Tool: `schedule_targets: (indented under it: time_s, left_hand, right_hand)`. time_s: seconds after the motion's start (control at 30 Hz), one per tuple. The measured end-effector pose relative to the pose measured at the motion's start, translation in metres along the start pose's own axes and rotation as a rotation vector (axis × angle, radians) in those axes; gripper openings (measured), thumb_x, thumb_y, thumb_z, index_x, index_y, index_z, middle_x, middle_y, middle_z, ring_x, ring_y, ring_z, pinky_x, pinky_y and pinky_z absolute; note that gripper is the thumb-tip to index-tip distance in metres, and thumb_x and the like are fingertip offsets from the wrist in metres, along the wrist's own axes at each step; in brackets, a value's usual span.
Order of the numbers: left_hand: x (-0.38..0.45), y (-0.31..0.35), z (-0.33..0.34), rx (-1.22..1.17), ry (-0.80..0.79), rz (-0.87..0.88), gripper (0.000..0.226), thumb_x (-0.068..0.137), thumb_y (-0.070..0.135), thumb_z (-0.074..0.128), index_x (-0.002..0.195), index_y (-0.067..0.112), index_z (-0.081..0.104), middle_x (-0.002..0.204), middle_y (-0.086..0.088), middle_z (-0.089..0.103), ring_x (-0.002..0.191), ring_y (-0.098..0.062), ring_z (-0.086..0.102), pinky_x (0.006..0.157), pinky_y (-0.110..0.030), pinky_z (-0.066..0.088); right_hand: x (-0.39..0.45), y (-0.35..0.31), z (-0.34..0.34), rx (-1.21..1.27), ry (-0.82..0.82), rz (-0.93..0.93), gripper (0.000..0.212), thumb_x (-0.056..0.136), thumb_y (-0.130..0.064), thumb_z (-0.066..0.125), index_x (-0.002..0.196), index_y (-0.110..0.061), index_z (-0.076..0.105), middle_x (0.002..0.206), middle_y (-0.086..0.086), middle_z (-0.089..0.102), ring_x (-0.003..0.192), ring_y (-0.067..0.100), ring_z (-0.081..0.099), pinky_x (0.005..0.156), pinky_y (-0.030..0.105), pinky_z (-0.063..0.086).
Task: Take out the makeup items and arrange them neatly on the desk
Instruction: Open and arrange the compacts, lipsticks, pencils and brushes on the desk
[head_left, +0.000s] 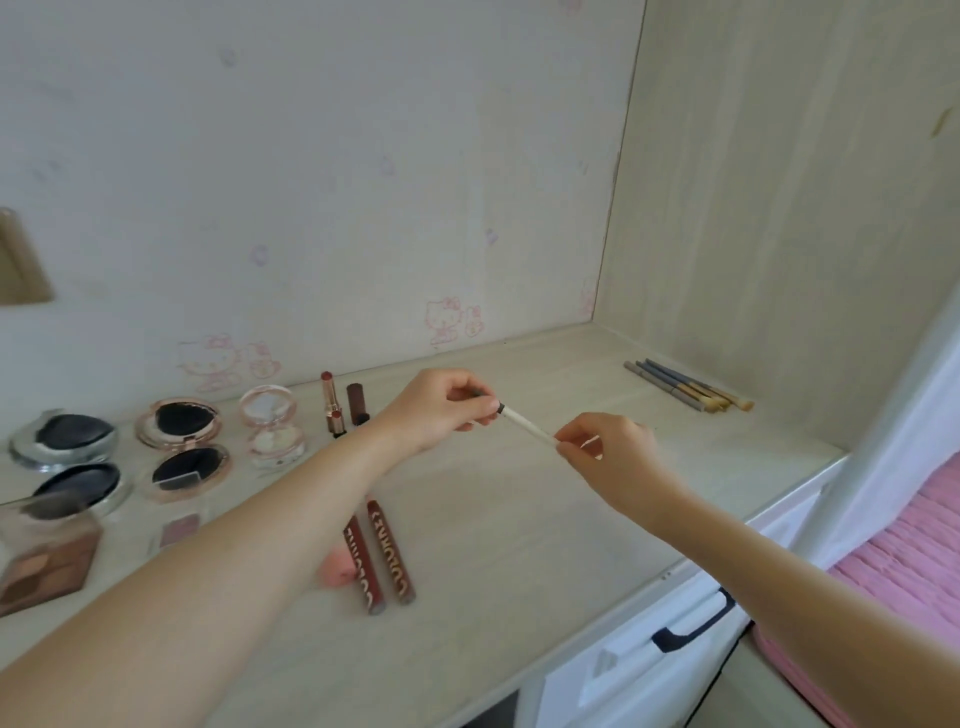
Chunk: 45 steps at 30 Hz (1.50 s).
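A slim white pencil (527, 427) with a dark end is held above the middle of the desk (519, 519). My left hand (441, 410) grips its dark end and my right hand (605, 452) pinches the white end. On the left lie a silver compact (65, 441), a rose-gold compact (182, 447) and a clear compact (272, 423), all lying open. Beside them lie an open lipstick (332, 402) and a brown tube (357, 402). Two red lip tubes (387, 556) lie side by side near a pink sponge (337, 566), partly under my left arm.
Several makeup brushes (691, 385) lie in a row at the back right of the desk. An eyeshadow palette (49, 561) sits at the left edge. A white drawer with a dark handle (696, 623) is below the desk front. Pink bedding (898, 561) lies to the right.
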<state>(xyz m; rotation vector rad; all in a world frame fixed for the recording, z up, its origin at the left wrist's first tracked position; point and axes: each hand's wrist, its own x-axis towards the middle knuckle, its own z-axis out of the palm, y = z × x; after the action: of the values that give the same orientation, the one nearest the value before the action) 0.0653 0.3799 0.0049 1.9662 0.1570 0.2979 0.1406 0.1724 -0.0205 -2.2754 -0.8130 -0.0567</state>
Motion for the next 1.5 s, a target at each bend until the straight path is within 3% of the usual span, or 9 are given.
schedule_targets:
  time_s: [0.23, 0.4, 0.67, 0.77, 0.83, 1.03, 1.17, 1.37, 1.5]
  left_hand:
    - [-0.063, -0.005, -0.039, -0.477, 0.197, -0.049, 0.010, 0.090, 0.015, 0.063, 0.090, 0.007, 0.069, 0.095, -0.010, 0.073, 0.088, -0.021, 0.071, 0.079, -0.030, 0.058]
    - [-0.107, -0.015, -0.066, -0.533, 0.281, -0.021, 0.016, 0.087, 0.011, 0.065, 0.101, 0.006, 0.071, 0.102, -0.008, 0.074, 0.094, -0.018, 0.070, 0.081, -0.028, 0.057]
    - [-0.166, -0.029, -0.102, -0.516, 0.445, 0.039, 0.013, 0.089, 0.010, 0.063, 0.096, 0.012, 0.074, 0.096, -0.014, 0.073, 0.095, -0.025, 0.070, 0.079, -0.030, 0.058]
    - [-0.182, -0.031, -0.112, -0.504, 0.501, 0.033, 0.014, 0.087, 0.012, 0.065, 0.090, 0.018, 0.077, 0.089, -0.009, 0.074, 0.087, -0.022, 0.072, 0.072, -0.026, 0.057]
    - [-0.191, -0.034, -0.119, -0.484, 0.546, 0.004, 0.013, 0.086, 0.014, 0.067, 0.089, 0.020, 0.078, 0.085, -0.005, 0.074, 0.081, -0.019, 0.071, 0.070, -0.027, 0.057]
    - [-0.214, -0.045, -0.131, -0.270, 0.632, -0.052, 0.010, 0.087, 0.017, 0.067, 0.093, 0.015, 0.075, 0.081, -0.008, 0.072, 0.073, -0.026, 0.070, 0.075, -0.031, 0.059]
    - [-0.229, -0.055, -0.137, 0.091, 0.598, -0.042, 0.009, 0.088, 0.021, 0.068, 0.091, 0.020, 0.076, 0.061, 0.015, 0.062, 0.058, -0.004, 0.051, 0.060, -0.017, 0.041]
    - [-0.245, -0.065, -0.133, 0.514, 0.581, 0.052, 0.016, 0.083, 0.017, 0.072, 0.098, 0.024, 0.075, 0.075, 0.013, 0.059, 0.073, 0.004, 0.050, 0.067, -0.011, 0.033]
    - [-0.249, -0.072, -0.130, 0.633, 0.560, 0.128, 0.017, 0.082, 0.016, 0.073, 0.099, 0.019, 0.075, 0.083, 0.015, 0.056, 0.088, 0.020, 0.043, 0.074, -0.001, 0.030]
  right_hand:
    - [-0.025, -0.061, 0.039, 0.459, -0.093, 0.021, 0.027, 0.080, -0.002, 0.067, 0.089, -0.027, 0.064, 0.078, 0.000, 0.068, 0.073, 0.018, 0.068, 0.067, 0.033, 0.058]
    - [-0.034, -0.104, 0.067, 0.746, -0.176, 0.089, 0.014, 0.080, 0.001, 0.070, 0.087, -0.011, 0.066, 0.072, 0.005, 0.072, 0.071, 0.020, 0.072, 0.066, 0.026, 0.057]
    - [-0.053, -0.168, 0.113, 0.773, -0.356, 0.050, 0.008, 0.085, -0.003, 0.065, 0.085, -0.011, 0.067, 0.077, 0.006, 0.074, 0.075, 0.018, 0.073, 0.068, 0.032, 0.060]
    - [-0.060, -0.187, 0.130, 0.767, -0.424, 0.012, 0.011, 0.086, -0.003, 0.065, 0.082, -0.013, 0.067, 0.080, 0.008, 0.074, 0.075, 0.016, 0.073, 0.058, 0.020, 0.055]
    - [-0.064, -0.195, 0.140, 0.734, -0.472, -0.041, 0.013, 0.086, -0.004, 0.064, 0.081, -0.015, 0.067, 0.080, 0.006, 0.074, 0.077, 0.015, 0.073, 0.068, 0.024, 0.057]
    - [-0.066, -0.204, 0.154, 0.516, -0.450, -0.179, 0.014, 0.090, -0.015, 0.059, 0.086, -0.026, 0.067, 0.083, -0.005, 0.073, 0.080, 0.008, 0.070, 0.077, 0.032, 0.059]
    - [-0.060, -0.204, 0.154, 0.510, -0.411, -0.181, 0.016, 0.094, -0.018, 0.053, 0.098, -0.027, 0.066, 0.084, -0.011, 0.071, 0.079, 0.002, 0.067, 0.075, 0.030, 0.059]
    - [-0.069, -0.205, 0.164, 0.497, -0.379, -0.272, 0.014, 0.093, -0.033, 0.052, 0.097, -0.046, 0.057, 0.084, -0.018, 0.068, 0.086, -0.001, 0.063, 0.074, 0.029, 0.057]
    - [-0.071, -0.204, 0.169, 0.462, -0.351, -0.323, 0.013, 0.094, -0.034, 0.051, 0.091, -0.044, 0.059, 0.081, -0.022, 0.067, 0.084, -0.005, 0.062, 0.073, 0.025, 0.055]
